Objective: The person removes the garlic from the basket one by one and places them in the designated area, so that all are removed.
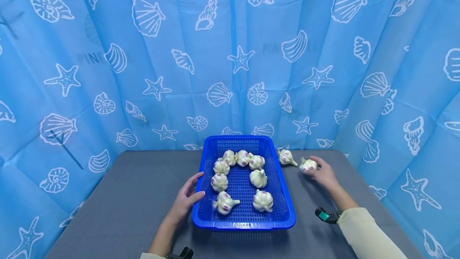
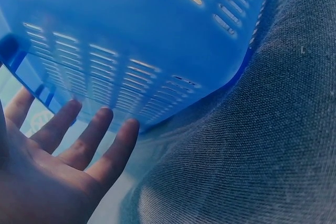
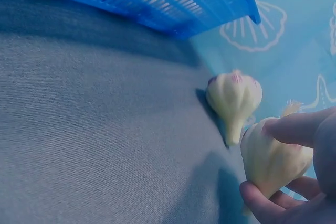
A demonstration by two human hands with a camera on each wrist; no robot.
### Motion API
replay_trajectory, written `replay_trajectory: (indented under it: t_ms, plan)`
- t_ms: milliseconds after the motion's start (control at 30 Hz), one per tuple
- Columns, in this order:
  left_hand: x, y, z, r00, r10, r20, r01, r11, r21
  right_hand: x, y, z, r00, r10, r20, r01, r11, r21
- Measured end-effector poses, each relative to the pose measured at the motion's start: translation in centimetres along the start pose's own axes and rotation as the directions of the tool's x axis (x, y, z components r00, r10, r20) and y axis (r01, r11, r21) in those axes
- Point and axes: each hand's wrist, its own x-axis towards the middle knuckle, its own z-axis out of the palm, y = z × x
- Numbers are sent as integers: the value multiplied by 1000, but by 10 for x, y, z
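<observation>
A blue curtain (image 1: pixel 240 57) with white shells and starfish is hanging behind and along both sides of the grey table (image 1: pixel 151 195). The blue basket (image 1: pixel 243 224) is standing upright on the table, its slotted walls flaring toward the rim. A cream sleeve (image 1: pixel 370 233) is covering the right forearm. The left hand (image 1: pixel 185 199) is resting at the basket's left side, thumb tip at the rim, the other fingers reaching loosely along the outer wall; it is not clenching. The right hand (image 1: pixel 323 174) is grasping a garlic bulb (image 1: pixel 308 166) between thumb and fingers, to the right of the basket; whether that bulb is touching the table, I cannot tell. A black band (image 1: pixel 328 215) with a green patch is sitting by the right wrist. Eight bulbs (image 1: pixel 258 178) are lying inside the basket in an arch, its open end facing the person. A loose bulb (image 1: pixel 286 157) is lying on the table between the basket and the right hand, its stalk pointing toward the grasped one.
</observation>
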Motion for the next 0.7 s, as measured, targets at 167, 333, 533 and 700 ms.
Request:
replay_trajectory:
  t_ms: [167, 333, 533, 700]
  plan:
    - [0, 1, 0, 1000, 2, 8, -2, 1000, 1, 4, 4, -1, 1000, 18, -9, -18, 999, -33]
    - [0, 1, 0, 1000, 11, 4, -11, 1000, -1, 9, 8, -2, 999, 34, -32, -37, 996, -81]
    - [0, 2, 0, 1000, -1, 5, 1, 1000, 9, 13, 15, -2, 997, 46, -62, -54, 988, -142]
    - [0, 2, 0, 1000, 9, 7, -9, 1000, -11, 15, 17, -2, 997, 27, -72, -43, 974, -224]
